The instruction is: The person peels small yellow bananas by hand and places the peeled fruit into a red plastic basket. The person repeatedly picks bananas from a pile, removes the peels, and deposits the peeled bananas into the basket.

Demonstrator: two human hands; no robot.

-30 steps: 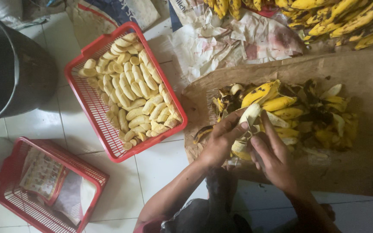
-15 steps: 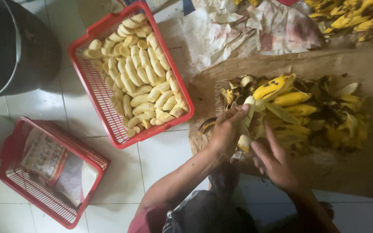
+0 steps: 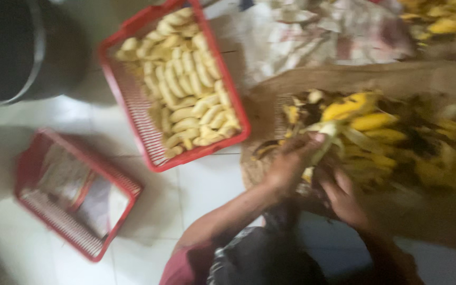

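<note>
While the whole view is smeared with motion blur, a half-peeled banana (image 3: 327, 138) shows between the two hands, its pale flesh standing up with strips of yellow skin hanging off it. The left hand (image 3: 290, 164) has its fingers curled around the fruit's lower part from the left side, clamped on it as far as the blur lets one judge. The right hand (image 3: 347, 196) sits just below and to the right of those fingers; its own fingers point up toward the banana's base and lie close together, but whether they pinch a strip of peel cannot be told.

Just beyond the fingertips lies a heap of banana peels (image 3: 391, 137), yellow and blackened, spread over a brown sack (image 3: 449, 84) on the floor. Farther past the heap, a crumpled sheet of paper (image 3: 317, 37) lies on the sack's far edge, with a cluster of unpeeled yellow bananas (image 3: 444, 21) at the top right corner.

To the left of the left hand's fingers stands a red basket (image 3: 149, 142) full of peeled bananas (image 3: 191, 89). Well apart, further left and nearer the person, a second red basket (image 3: 32, 211) holds flat packets. A dark round tub (image 3: 11, 47) stands at the far left on the white tiled floor (image 3: 207, 184).
</note>
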